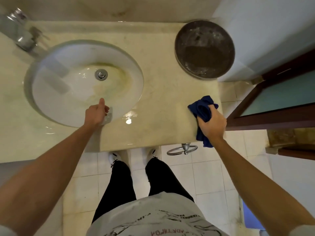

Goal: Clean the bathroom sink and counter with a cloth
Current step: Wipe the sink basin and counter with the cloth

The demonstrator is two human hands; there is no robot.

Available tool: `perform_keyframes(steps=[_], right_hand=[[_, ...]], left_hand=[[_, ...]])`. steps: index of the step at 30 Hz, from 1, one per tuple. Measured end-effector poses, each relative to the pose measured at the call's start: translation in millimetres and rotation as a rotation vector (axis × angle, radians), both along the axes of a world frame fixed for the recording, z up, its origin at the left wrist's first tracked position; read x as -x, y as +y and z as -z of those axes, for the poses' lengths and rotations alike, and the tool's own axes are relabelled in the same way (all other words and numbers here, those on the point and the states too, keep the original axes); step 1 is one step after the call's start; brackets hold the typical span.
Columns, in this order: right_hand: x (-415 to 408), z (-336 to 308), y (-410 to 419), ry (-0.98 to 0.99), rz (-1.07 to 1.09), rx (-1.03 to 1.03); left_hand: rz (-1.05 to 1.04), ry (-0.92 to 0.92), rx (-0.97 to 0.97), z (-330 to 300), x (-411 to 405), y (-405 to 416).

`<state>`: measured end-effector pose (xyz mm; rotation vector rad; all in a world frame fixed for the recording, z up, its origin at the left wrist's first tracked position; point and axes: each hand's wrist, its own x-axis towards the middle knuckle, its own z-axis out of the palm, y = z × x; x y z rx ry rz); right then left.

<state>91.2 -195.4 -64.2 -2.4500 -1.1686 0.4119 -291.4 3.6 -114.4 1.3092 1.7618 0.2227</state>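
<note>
- Head view, the only one: person stands at a cream stone table (162, 86) with an oval sink (81, 86) let into its left half.
- Right hand (212, 124) grips a bunched dark blue cloth (202, 108) at the table's front right corner. Fingers curl round it; part of the cloth lies on the surface, the tail hangs past the front edge. Reads as wiping the corner, or about to.
- Left hand (96, 113) rests on the sink's front rim, thumb up, fingers loosely curled over the edge and holding nothing. Likely bracing while the other arm works.
- Small shiny piece just right of that hand on the rim; can't tell what it is.
- Sink bowl has a yellow-green stain ring around the drain (101, 74), so judged not yet cleaned. Wet glare on the table between sink and cloth.
- Faucet (20, 34) at the table's back left, blurred.
- Round dark pan (204, 49) at the back right corner, some residue inside. It blocks that patch, so it would need shifting to wipe under it.
- Below the table: tiled floor (204, 176), a chrome ring fitting (182, 149) under the front edge.
</note>
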Motion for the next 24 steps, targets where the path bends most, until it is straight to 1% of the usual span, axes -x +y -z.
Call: perform_keyframes(steps=[3, 8, 10, 13, 16, 18, 19, 21, 22, 24], right_hand=[[64, 12, 9, 0.005, 0.055, -0.053], [208, 21, 43, 0.03, 0.022, -0.111], [263, 17, 63, 0.062, 0.04, -0.12], [330, 9, 91, 0.156, 0.078, -0.137], [377, 0, 134, 0.338, 0.114, -0.067], [402, -7, 168, 0.554, 0.139, -0.096], [411, -12, 184, 0.675, 0.189, -0.137], [415, -21, 210, 0.899, 0.341, -0.229], [409, -26, 218, 0.976, 0.397, -0.278], [380, -38, 221, 1.048, 0.434, -0.391]], left_hand=[[-0.019, -0.056, 0.073, -3, 1, 4], [-0.066, -0.218, 0.182, -4, 18, 14], [-0.083, -0.252, 0.165, -12, 25, 19], [-0.089, -0.252, 0.045, -31, 40, 36], [-0.165, -0.245, -0.179, -54, 69, 58], [-0.267, -0.214, -0.332, -68, 90, 70], [-0.308, -0.197, -0.393, -75, 100, 73], [-0.351, -0.183, -0.456, -81, 115, 75], [-0.347, -0.179, -0.46, -81, 119, 74], [-0.283, -0.154, -0.448, -74, 119, 68]])
